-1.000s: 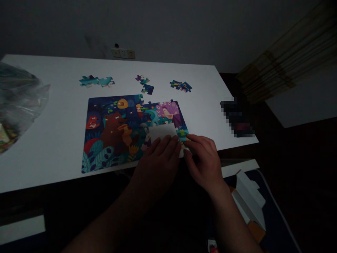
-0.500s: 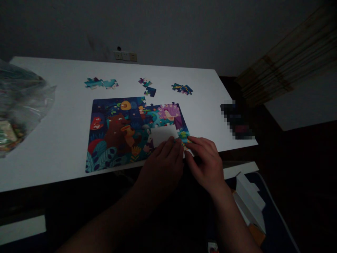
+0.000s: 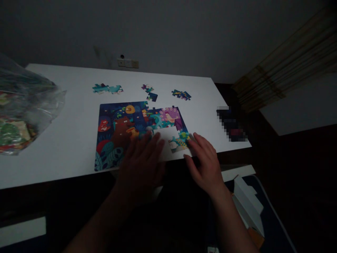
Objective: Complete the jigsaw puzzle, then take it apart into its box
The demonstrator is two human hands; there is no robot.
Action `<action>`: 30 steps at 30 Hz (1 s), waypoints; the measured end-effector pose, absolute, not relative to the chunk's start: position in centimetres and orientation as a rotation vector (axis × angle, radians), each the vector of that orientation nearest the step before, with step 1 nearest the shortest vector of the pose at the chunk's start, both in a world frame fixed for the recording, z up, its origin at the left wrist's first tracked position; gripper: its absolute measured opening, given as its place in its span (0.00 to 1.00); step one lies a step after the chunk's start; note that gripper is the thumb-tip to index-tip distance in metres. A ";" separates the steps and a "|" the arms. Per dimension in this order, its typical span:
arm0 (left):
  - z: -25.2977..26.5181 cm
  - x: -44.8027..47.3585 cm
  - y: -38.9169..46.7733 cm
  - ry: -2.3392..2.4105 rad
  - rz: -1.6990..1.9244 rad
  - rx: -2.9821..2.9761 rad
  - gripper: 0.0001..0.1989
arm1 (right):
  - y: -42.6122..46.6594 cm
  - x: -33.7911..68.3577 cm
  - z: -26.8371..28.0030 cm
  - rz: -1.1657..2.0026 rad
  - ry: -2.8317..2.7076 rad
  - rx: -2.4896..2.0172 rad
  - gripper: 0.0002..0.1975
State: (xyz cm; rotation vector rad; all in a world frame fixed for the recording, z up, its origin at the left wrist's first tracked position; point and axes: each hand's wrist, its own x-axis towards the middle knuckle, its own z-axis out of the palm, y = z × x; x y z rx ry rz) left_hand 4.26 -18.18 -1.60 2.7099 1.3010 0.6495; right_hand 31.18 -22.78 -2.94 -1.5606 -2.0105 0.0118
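Observation:
A colourful jigsaw puzzle (image 3: 118, 123) with a bear and a peacock lies largely joined on the white table. Over its lower middle is my left hand (image 3: 142, 160), slightly blurred, fingers stretched out and covering part of the picture. My right hand (image 3: 206, 163) rests by the lower right corner, fingers apart, with fingertips at the edge of a joined section with a green frog (image 3: 181, 140). Bare white tabletop (image 3: 164, 135) shows in a gap between that section and the rest. No piece is visible in either hand.
Along the back lie loose puzzle pieces: a teal group (image 3: 107, 89), a purple one (image 3: 147, 88), a dark blue one (image 3: 152, 97) and a blue-yellow group (image 3: 181, 94). A clear plastic bag (image 3: 47, 102) sits left. An open white box (image 3: 247, 200) is below right.
My left hand has moved left off the lower right section, uncovering it and the gap beside it. My right hand stays by the corner. The view has shifted slightly.

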 end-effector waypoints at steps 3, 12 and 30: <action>-1.5 0.3 -17.4 1.585 0.606 2.631 0.31 | -23.0 30.3 -3.1 0.031 -2.182 -1.654 0.39; -2.8 -1.3 -14.7 1.594 0.546 2.706 0.32 | -19.4 29.9 0.1 0.047 -2.326 -1.694 0.33; -1.9 -1.2 -14.3 1.593 0.470 2.776 0.32 | 5.0 34.9 -1.7 0.237 -2.024 -1.650 0.20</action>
